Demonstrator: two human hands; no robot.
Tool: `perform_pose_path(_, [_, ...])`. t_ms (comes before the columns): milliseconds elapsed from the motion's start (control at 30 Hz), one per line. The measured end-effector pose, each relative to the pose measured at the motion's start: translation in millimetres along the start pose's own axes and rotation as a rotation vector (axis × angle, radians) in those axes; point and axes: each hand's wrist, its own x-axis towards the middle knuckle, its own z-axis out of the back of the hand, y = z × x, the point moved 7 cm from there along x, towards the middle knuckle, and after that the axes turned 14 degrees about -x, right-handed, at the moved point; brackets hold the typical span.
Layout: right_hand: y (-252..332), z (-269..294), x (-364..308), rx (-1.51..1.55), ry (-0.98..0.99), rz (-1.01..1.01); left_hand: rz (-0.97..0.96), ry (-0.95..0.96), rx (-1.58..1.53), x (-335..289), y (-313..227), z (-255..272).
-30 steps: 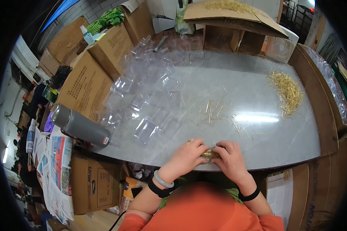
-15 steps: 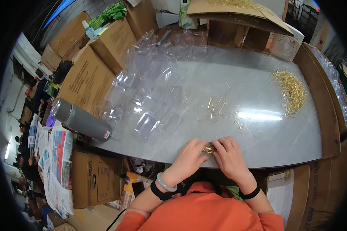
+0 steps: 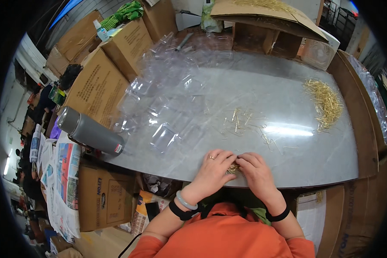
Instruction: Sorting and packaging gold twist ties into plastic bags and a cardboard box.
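My left hand [image 3: 214, 170] and my right hand [image 3: 255, 172] meet at the near edge of the grey table [image 3: 305, 157]. Between their curled fingers is a small bunch of thin gold-coloured wire pins [image 3: 233, 168]; the fingers cover much of it, and whether a clear container surrounds it I cannot tell. Just beyond my hands, loose gold pins [image 3: 237, 122] lie scattered. A large heap of the same pins [image 3: 324, 104] rests at the table's right side. Clear plastic boxes [image 3: 164, 136] spread over the left part of the tabletop.
A grey bottle [image 3: 90, 132] stands tilted in view at the left edge. Cardboard boxes [image 3: 96, 88] line the left side, and a cardboard wall [image 3: 357, 99] bounds the right. At the back, a cardboard shelf [image 3: 264, 38] carries more pins on top beside a white fan [image 3: 318, 52].
My left fingers have shifted slightly forward and over the bunch of pins, which stays between both hands. The camera view has moved a little.
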Motion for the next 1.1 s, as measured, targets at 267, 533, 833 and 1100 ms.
perform_pose_path(267, [-14.8, 4.0, -23.9, 0.092, 0.040, -0.162, -0.072, 0.013, -0.023, 2.3, -3.5, -23.0])
perform_pose_path(533, [-15.0, -19.7, -23.5, 0.990, -0.172, -0.421, -0.062, -0.008, -0.025, 4.1, -4.1, -26.6])
perform_pose_path(833, [-2.2, 5.8, -8.8, 0.183, 0.081, -0.095, 0.005, -0.015, -0.257, -4.2, 12.2, -21.1])
perform_pose_path(1100, [7.2, 2.9, -5.5, -0.135, -0.031, -0.001, 0.062, 0.118, -0.027, -12.8, 25.0, 23.1])
